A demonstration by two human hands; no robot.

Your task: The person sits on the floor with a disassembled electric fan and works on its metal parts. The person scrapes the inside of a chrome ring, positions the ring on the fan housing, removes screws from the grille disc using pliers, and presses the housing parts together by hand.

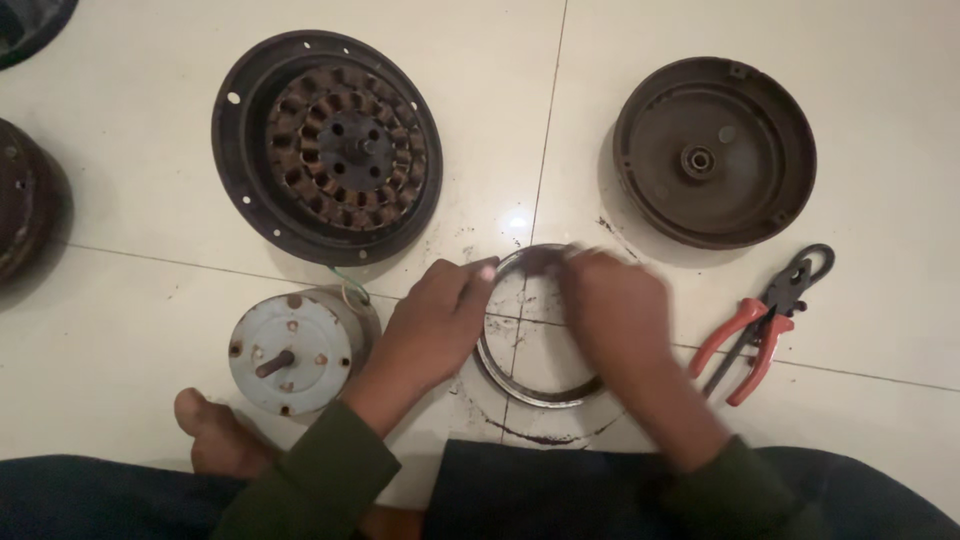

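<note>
A dark metal ring (520, 385) lies flat on the white tiled floor in front of me. My left hand (435, 325) grips its left rim, fingers curled over the top edge. Motion blur covers my right hand (615, 310), which rests on the ring's right and upper rim. Whether it clasps the ring or only presses on it I cannot tell. Both sleeves are dark green.
A round motor housing with copper windings (327, 145) lies at the upper left, an empty dark cover (714, 150) at the upper right. A small grey motor (290, 350) stands by my left wrist. Red-handled pliers (760, 325) lie at the right. My bare foot (215, 430) is lower left.
</note>
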